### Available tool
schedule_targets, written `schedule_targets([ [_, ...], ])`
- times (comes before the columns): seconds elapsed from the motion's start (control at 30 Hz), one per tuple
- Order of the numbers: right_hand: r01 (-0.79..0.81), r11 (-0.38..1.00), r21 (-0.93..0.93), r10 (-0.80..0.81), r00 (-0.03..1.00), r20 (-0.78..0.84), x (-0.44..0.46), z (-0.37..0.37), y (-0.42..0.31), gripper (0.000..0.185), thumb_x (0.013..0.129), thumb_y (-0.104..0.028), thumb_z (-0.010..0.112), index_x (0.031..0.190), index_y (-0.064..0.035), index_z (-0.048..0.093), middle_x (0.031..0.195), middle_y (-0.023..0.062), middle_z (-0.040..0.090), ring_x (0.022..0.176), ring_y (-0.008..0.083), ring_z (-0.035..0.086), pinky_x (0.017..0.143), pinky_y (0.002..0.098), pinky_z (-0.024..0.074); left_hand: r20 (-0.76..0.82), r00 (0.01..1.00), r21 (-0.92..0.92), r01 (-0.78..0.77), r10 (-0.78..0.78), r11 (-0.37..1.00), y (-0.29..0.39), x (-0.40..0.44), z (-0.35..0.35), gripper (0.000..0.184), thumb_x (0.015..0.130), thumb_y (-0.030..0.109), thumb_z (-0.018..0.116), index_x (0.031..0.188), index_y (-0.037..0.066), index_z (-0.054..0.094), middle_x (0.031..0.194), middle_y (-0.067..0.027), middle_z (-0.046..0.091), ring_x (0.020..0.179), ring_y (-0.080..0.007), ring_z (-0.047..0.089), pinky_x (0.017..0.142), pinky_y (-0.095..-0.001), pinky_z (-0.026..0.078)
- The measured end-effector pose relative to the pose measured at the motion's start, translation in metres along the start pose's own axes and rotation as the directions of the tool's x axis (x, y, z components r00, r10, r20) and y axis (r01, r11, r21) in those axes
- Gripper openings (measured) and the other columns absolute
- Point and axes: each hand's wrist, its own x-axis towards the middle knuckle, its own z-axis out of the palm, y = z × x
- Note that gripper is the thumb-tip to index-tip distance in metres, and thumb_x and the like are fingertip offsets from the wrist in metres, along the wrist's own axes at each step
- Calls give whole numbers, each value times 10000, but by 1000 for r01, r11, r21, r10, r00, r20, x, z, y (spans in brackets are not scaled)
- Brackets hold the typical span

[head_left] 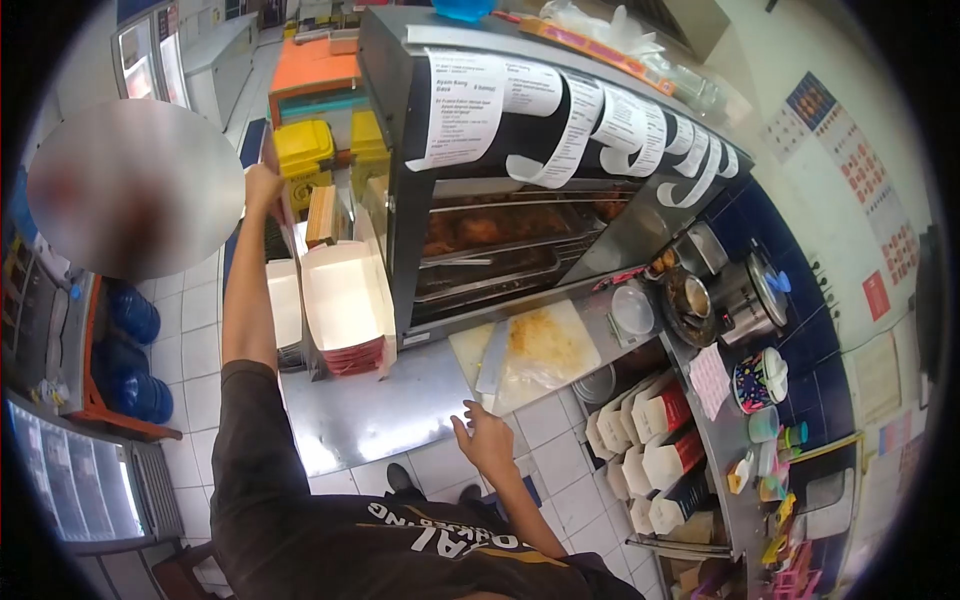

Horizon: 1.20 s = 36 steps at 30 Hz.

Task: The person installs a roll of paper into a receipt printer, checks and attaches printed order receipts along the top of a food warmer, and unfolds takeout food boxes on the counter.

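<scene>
My left hand [263,187] is stretched far out at the left, beside the yellow-lidded bin [303,146]. Its fingers look closed around a thin brownish edge that I cannot make out. Below that arm stands a stack of open paper food boxes [347,290], white inside with red sides. My right hand [486,438] hangs at the front edge of the steel counter [390,410], fingers apart and holding nothing. Just beyond it, a large knife [492,358] lies on the stained white cutting board [555,345], near a crumpled clear plastic bag [520,385].
A display cabinet [392,180] with trays of browned food and hanging printed receipts [465,105] rises ahead. To the right are a wok [688,300], a steel cooker [745,300], a clear tub [632,310] and shelved folded boxes [640,440]. Blue water jugs [135,390] stand at left.
</scene>
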Motion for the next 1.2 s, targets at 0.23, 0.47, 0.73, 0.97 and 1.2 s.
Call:
schedule_targets([
  [0.23, 58, 998, 7, -59, 997, 56, 13, -2, -5, 409, 941, -330, 712, 1238, -49, 684, 1031, 150, 781, 915, 300, 770, 785, 433, 599, -90, 992, -155, 68, -83, 986, -57, 20, -41, 469, 789, 304, 711, 1021, -104, 713, 1044, -355, 709, 1033, -490, 700, 920, -516, 558],
  [0.47, 129, 991, -26, -126, 989, 82, 22, -10, -21, 393, 940, -327, 711, 1235, -69, 689, 1040, 141, 780, 927, 292, 770, 787, 434, 595, -256, 963, -249, 23, -89, 968, -73, 19, -60, 455, 762, 279, 725, 1007, -105, 710, 1050, -344, 712, 1026, -492, 699, 917, -518, 557],
  [0.73, 456, 870, 189, -435, 889, -142, 59, -41, -126, 302, 927, -180, 727, 1197, -46, 708, 1027, 153, 773, 909, 294, 766, 794, 380, 597, -420, 903, -490, -140, -93, 860, -81, 0, -108, 416, 810, 269, 814, 1011, -85, 728, 948, -288, 747, 935, -422, 743, 825, -479, 573],
  [0.97, 858, 464, 220, -725, 510, -462, 165, -17, -291, 884, 839, -251, 814, 1550, 14, 361, 1499, 322, 432, 1346, 500, 480, 1114, 511, 429, -620, 783, -547, -474, 47, 690, -37, -129, -232, 289, 874, 159, 788, 1056, -60, 734, 946, -175, 783, 836, -244, 758, 769, -374, 571],
  [1.2, 995, 62, 82, -694, 102, -713, 113, -57, -314, 683, 831, -191, 793, 1434, 34, 565, 1497, 315, 508, 1388, 485, 505, 1086, 524, 482, -605, 796, -663, -511, 9, 548, 52, -397, -329, 420, 928, 39, 759, 1308, -32, 595, 1174, -120, 699, 1047, -180, 685, 913, -312, 547],
])
